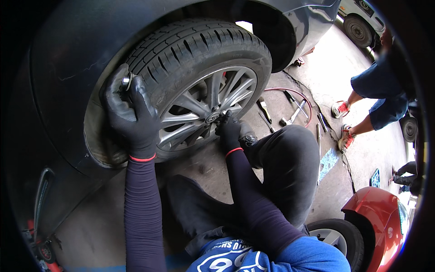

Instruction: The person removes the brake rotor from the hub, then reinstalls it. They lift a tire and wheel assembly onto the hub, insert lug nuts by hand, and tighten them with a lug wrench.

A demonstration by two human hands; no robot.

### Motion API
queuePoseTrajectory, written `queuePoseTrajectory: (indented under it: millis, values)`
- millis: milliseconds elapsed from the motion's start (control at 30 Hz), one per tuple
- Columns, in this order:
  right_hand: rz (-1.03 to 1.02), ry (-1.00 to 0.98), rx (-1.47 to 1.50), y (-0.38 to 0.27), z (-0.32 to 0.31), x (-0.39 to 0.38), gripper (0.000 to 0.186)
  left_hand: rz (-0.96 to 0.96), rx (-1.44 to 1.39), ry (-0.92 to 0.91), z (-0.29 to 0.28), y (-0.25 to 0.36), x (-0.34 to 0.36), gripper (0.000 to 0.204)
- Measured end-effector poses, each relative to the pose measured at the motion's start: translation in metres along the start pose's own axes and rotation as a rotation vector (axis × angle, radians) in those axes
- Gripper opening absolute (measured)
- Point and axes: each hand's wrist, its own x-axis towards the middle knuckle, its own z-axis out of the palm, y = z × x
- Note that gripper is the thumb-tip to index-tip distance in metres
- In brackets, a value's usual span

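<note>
A car wheel (190, 120) with a silver multi-spoke rim and black tyre sits in the arch of a dark grey car. My left hand (131, 111), in a dark glove, is by the tyre's left side, its thumb and fingers curled around a small shiny round metal piece (126, 81) whose kind I cannot tell. At the rim's middle, beside the centre cap (212, 118), my right hand (229, 130) is closed, fingertips pinched on what looks like a lug nut (224, 112), mostly hidden by the fingers. Both forearms wear dark sleeves.
Right of the wheel, a brush (265, 109), a hammer-like tool (290, 119) and a reddish hose (311, 106) lie on the concrete floor. A person in blue trousers (380, 81) stands beyond. A red car (378, 226) is at lower right, a red jack (45, 254) at lower left.
</note>
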Motion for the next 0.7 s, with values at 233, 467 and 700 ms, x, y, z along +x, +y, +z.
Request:
queuePoseTrajectory:
  millis: [233,467,700]
  values:
    - [-0.244,0.156,0.039,0.004,0.009,0.001,0.018,0.062,0.047,0.042,0.004,-0.004,-0.002,0.029]
    - [-0.463,0.113,-0.065,0.007,0.008,-0.004,0.018,0.100,0.110,0.043,0.002,-0.004,-0.002,0.027]
    - [-0.378,0.112,-0.127,-0.003,0.014,-0.018,0.018,0.011,0.073,0.036,0.001,-0.003,-0.003,0.031]
